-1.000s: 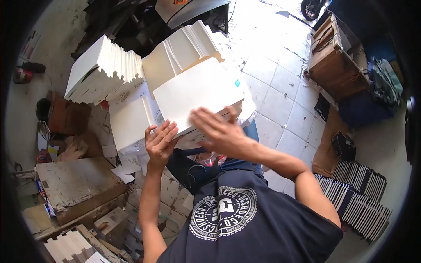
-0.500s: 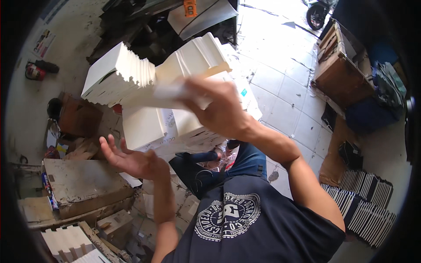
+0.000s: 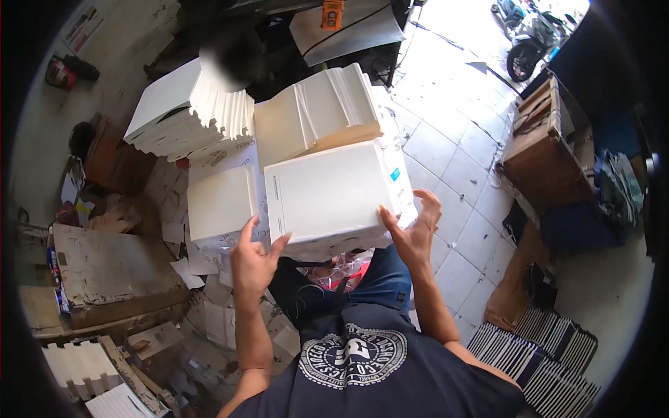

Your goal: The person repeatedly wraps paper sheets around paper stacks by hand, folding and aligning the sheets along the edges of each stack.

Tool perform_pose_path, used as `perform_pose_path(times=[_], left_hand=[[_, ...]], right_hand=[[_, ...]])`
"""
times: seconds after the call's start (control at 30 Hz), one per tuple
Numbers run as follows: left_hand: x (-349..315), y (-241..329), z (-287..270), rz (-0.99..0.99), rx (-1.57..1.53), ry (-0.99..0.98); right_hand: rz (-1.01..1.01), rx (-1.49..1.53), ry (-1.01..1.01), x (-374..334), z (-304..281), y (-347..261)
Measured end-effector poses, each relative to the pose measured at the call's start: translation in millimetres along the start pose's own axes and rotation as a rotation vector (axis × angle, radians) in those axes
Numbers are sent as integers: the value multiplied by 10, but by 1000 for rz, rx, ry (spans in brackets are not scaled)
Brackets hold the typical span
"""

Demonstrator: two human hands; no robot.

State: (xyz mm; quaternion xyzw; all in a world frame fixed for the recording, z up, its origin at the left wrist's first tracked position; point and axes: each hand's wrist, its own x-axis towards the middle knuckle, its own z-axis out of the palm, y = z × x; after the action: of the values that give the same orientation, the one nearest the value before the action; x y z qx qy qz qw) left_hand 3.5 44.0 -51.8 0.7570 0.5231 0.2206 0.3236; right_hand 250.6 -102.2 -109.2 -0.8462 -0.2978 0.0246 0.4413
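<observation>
A white stack of paper (image 3: 331,191) with a narrow printed strip down its left side lies flat at the front of the work surface. At its front left corner is my left hand (image 3: 254,265), thumb reaching to the paper and index finger pointing forward, nothing in its grasp. By the right edge, my right hand (image 3: 416,237) has its thumb at the paper's front right corner and its other fingers spread away from it. Left of this stack sits a smaller cream stack (image 3: 221,202). Behind it, folded cream sheets (image 3: 306,115) lie fanned.
A tall pile of folded sheets (image 3: 188,104) stands at the back left. On the left is a worn board-topped box (image 3: 115,265). To the right are a wooden cabinet (image 3: 540,153) and rows of dark-covered books (image 3: 543,362) on the floor. A motorbike (image 3: 533,45) stands far back.
My right hand has swept back from over the stacks to the right edge. My left hand has moved to the white stack's front left corner. The white stack now shows uncovered.
</observation>
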Motion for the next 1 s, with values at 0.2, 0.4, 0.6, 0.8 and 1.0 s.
perform_pose_path(times=[0.2,0.4,0.6,0.8,1.0], left_hand=[[1365,-155,48,329,-269,82],[2425,-1107,1007,849,294,126],[2373,-904,974,445,-63,-173],[1862,81,8,806,-56,495],[103,1077,-725,1067,128,475]], right_hand=[[60,351,-25,40,-147,-74],[53,194,135,73,-405,227],[73,242,261,109,-561,452],[-427,439,81,426,-490,-603],[-905,816,-368,323,-252,-1813]])
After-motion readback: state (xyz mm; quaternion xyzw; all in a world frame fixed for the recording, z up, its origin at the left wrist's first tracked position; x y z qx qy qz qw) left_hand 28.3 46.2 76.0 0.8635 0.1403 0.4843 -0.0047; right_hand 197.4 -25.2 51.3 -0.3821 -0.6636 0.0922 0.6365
